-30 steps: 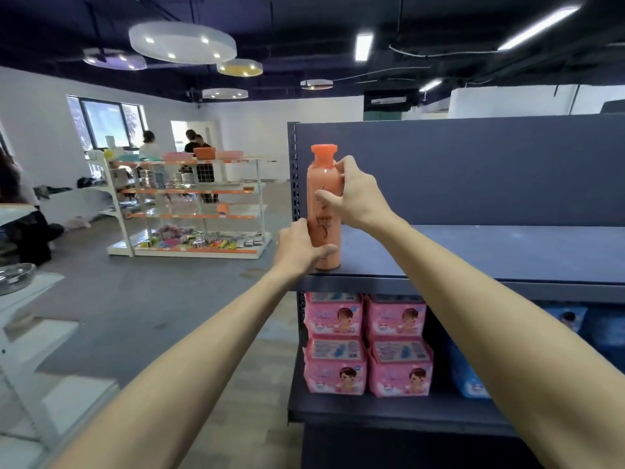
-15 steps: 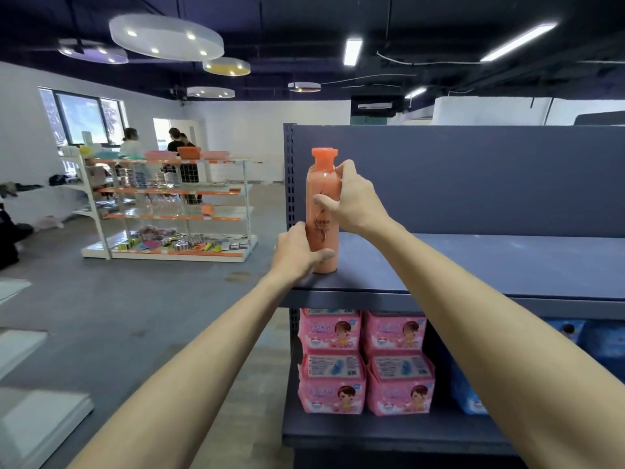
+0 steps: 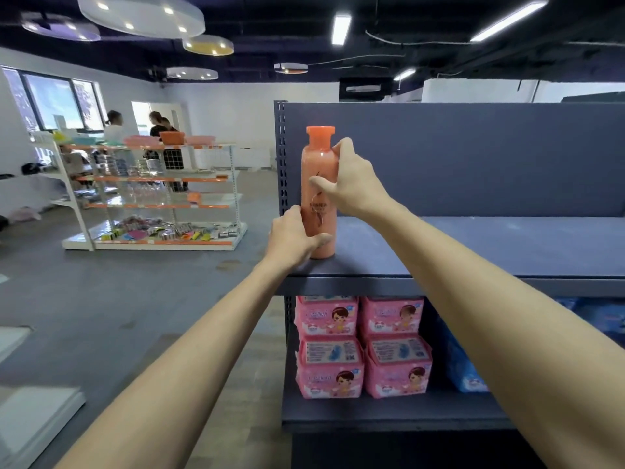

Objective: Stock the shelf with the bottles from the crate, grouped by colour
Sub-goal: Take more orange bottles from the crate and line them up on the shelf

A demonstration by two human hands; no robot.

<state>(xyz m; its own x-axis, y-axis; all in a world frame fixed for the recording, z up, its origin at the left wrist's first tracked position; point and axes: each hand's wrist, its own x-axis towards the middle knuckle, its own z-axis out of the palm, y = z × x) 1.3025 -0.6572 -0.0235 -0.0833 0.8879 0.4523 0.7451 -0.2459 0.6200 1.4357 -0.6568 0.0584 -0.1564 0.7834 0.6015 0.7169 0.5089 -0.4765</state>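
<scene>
I have the orange bottle point(image 3: 319, 194) standing upright at the front left corner of the top shelf point(image 3: 490, 245), left hand point(image 3: 291, 240) wrapped round its base and right hand point(image 3: 348, 184) pinching its shoulder, probably to square it there.

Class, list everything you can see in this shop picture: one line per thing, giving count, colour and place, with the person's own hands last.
bottle: one, orange, upright at the left end of the top shelf
shelf unit: one, dark blue-grey, right of centre
pink packs: four, stacked two by two, lower shelf
blue packs: count unclear, right of the pink ones
white rack: one, orange-edged, far left
people: about three, behind the rack
left hand: holds the bottle's base
right hand: holds the bottle's upper body
</scene>
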